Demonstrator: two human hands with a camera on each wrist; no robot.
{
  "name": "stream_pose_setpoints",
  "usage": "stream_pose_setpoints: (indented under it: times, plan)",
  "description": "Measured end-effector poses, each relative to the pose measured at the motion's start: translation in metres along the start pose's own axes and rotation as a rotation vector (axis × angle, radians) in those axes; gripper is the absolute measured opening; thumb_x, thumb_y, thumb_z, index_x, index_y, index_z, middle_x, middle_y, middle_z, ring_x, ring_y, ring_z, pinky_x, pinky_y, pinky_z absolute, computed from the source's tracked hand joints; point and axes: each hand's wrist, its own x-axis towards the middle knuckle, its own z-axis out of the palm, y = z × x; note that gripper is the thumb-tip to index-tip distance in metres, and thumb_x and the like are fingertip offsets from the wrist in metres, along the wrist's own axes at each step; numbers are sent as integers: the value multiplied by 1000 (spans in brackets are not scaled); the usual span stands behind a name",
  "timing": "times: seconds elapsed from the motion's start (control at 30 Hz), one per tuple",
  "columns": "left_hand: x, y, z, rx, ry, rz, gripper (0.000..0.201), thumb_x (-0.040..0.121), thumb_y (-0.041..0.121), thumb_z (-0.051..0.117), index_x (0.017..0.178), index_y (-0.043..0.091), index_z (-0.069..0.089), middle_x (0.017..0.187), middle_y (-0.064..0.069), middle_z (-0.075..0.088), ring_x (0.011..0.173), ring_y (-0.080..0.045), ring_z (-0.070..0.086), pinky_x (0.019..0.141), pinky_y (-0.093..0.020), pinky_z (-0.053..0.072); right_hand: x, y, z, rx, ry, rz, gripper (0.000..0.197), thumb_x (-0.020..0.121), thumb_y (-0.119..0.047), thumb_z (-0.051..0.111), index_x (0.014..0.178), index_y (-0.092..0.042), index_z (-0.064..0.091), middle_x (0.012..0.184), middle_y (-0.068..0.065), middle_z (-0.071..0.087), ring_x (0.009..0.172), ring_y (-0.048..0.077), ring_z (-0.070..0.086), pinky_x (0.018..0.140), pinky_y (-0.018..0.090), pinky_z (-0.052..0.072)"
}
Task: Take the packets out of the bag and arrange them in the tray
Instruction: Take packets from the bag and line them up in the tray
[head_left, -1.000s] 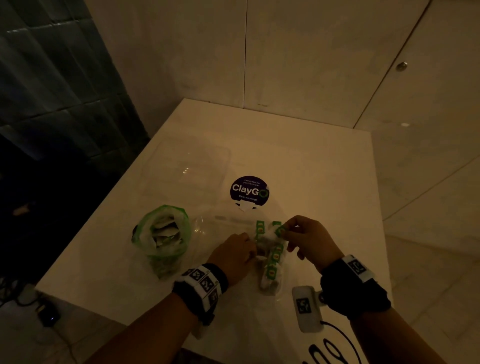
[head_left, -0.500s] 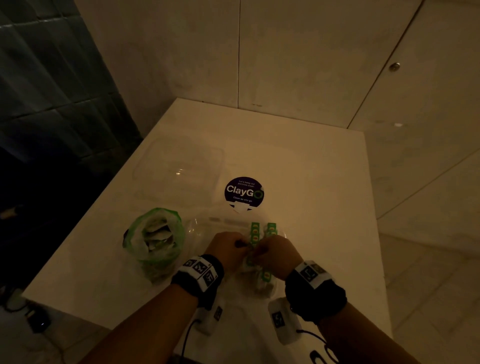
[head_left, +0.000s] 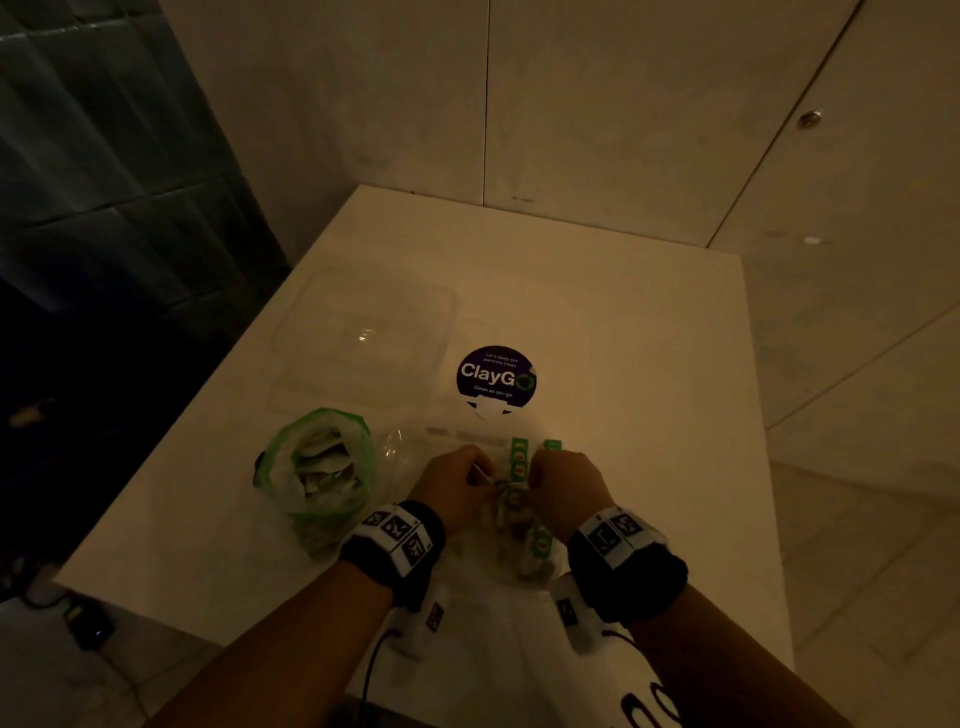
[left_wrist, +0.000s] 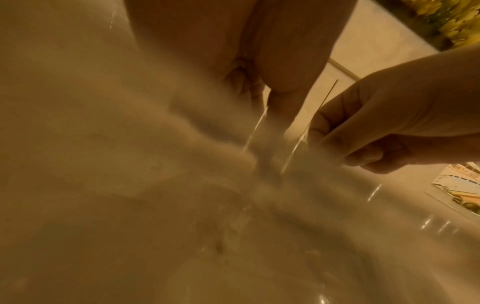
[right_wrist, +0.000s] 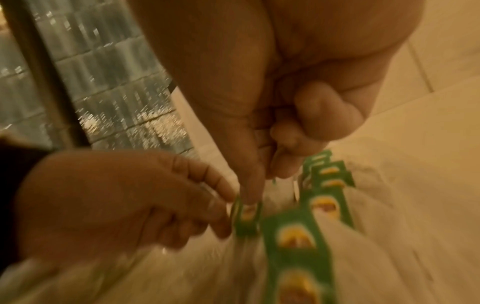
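The right hand (head_left: 563, 486) has closed in beside the left hand (head_left: 457, 480) — both now pinch the bag (right_wrist: 298, 242) near the table's (head_left: 623, 338) front edge, packets still inside.

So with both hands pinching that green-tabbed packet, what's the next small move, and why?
Probably lift that packet clear and carry it to the clear tray. The left hand and right hand pinch it over the clear bag, and the tray beyond looks unfilled, though dim light makes that uncertain.
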Motion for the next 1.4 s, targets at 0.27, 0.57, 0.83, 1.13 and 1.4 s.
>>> stream_pose_setpoints:
  times: [0.27, 0.57, 0.83, 1.13, 1.4]
  plan:
    - [-13, 2, -13, -39, -2, 21, 16, 88, 13, 58, 99, 19, 49, 94, -2, 61, 87, -22, 62, 78, -33, 53, -5, 27, -17, 244, 88, 102, 6, 84, -20, 62, 80, -15, 61, 81, 1, 57, 82, 21, 54, 69, 29, 40]
    - [-88, 3, -95, -138, 391, 429, 9, 87, 10, 61, 90, 19, 60, 80, 9, 59, 66, -9, 55, 57, -15, 44, -25, -9, -53, 600, 163, -95, 15, 89, -26, 62, 82, -12, 67, 73, 1, 65, 62, 11, 54, 68, 30, 45]
    - [-92, -76, -159, 284, 688, 199, 10, 88, 16, 60, 93, 25, 60, 104, -5, 51, 98, -29, 52, 79, -44, 47, -9, -127, -24, 322, -13, -457, 24, 89, -15, 57, 111, -19, 68, 111, -1, 68, 95, 13, 62, 83, 22, 45]
    - [-80, -72, -151, 183, 345, 6, 17, 90, 7, 54, 103, 14, 63, 115, -7, 52, 102, -24, 57, 83, -25, 42, 6, -213, 16, -268, -139, -495, 19, 95, -17, 47, 102, -12, 64, 108, 5, 63, 101, 25, 62, 69, 29, 40]
    - [-78, -72, -157, 190, 289, 7, 22, 90, 3, 49, 106, 15, 58, 114, -5, 50, 100, -23, 55, 79, -21, 36, 13, -217, 15, -388, -116, -511, 16, 92, -24, 52, 97, -18, 66, 91, 1, 61, 91, 23, 64, 65, 30, 44]
